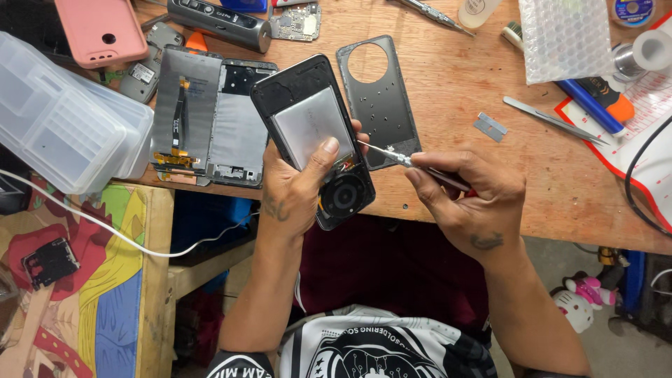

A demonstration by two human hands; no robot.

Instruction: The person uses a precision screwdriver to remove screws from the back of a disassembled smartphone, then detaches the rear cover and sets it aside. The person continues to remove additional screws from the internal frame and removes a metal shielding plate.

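I see my left hand (pixel 297 189) clasped around an opened black phone (pixel 315 136), thumb pressed on its smooth silvery battery (pixel 311 129), held just above the near edge of the scuffed wooden bench (pixel 490 140). My right hand (pixel 465 199) pinches a slim metal screwdriver (pixel 392 155), tip at the phone's lower part. A flat grey back cover (pixel 381 101) lies just beyond.

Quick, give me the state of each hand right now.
Left hand: closed around the opened phone, thumb on its battery.
Right hand: closed on a screwdriver, tip at the phone's lower part.
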